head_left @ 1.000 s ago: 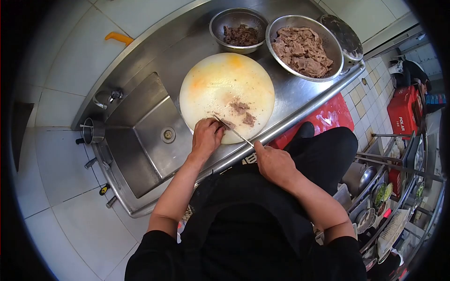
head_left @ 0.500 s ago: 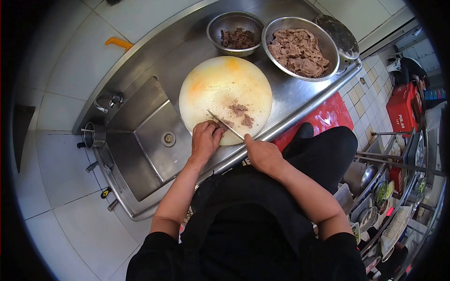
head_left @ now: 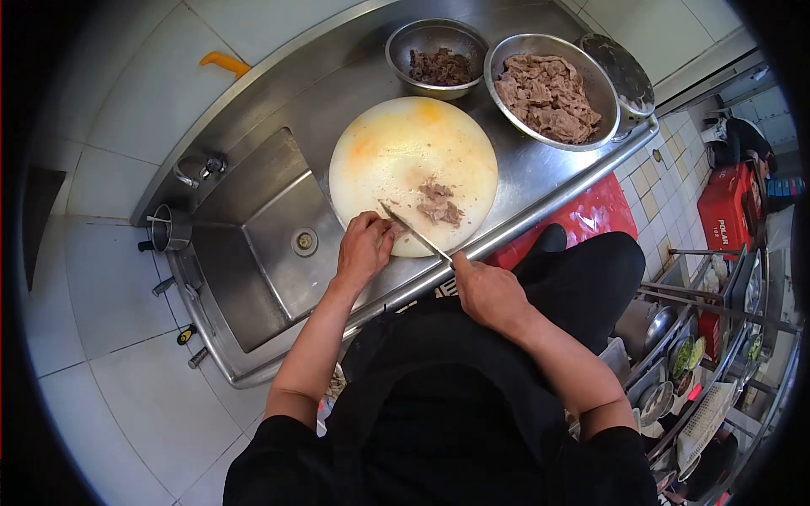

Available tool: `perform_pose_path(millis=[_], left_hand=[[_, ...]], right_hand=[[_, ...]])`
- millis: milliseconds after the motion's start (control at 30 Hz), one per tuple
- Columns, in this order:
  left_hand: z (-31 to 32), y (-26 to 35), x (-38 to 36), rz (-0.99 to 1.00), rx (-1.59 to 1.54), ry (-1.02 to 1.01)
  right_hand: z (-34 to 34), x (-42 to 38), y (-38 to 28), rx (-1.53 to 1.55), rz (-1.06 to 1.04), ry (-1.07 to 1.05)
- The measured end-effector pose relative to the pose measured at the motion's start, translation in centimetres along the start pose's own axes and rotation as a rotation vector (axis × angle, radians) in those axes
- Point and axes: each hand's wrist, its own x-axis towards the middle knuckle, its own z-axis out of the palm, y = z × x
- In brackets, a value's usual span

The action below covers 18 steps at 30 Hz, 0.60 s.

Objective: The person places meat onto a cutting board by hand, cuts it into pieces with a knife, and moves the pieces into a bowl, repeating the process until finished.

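Observation:
A knife (head_left: 415, 231) lies across the near part of a round white cutting board (head_left: 371, 160), its handle wrapped by my right hand (head_left: 492, 293). Close beside the blade, my left hand (head_left: 364, 249) has its fingers curled down on a piece of meat (head_left: 395, 229), mostly hidden under the fingertips. To the right of the blade sits a small pile of cut meat (head_left: 440, 205). Behind the board stand a metal bowl with large slices of cooked meat (head_left: 548, 95) and a smaller bowl holding darker meat pieces (head_left: 440, 67).
A steel sink (head_left: 261, 244) with a drain and a faucet (head_left: 201, 171) is at the left. An orange-handled tool (head_left: 224, 63) rests by the wall. A red stool (head_left: 582, 221) stands under the counter edge, and a rack (head_left: 700, 337) with containers is at the right.
The knife has shifted slightly to the right along with my right hand. The cut meat now lies closer together in one pile. The whole view has shifted a little.

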Motion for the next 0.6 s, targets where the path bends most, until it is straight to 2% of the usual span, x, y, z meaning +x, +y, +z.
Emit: perform_pose_path(millis=[433,600], left_hand=[[0.0,0.4,0.6,-0.042,-0.006,-0.034],[0.5,-0.3,0.4,-0.034,0.001,0.009]], right_hand=[[2.5,5.7,-0.9,-0.009,-0.028,-0.035],[3.2,3.6,0.9,0.007,-0.046,-0.011]])
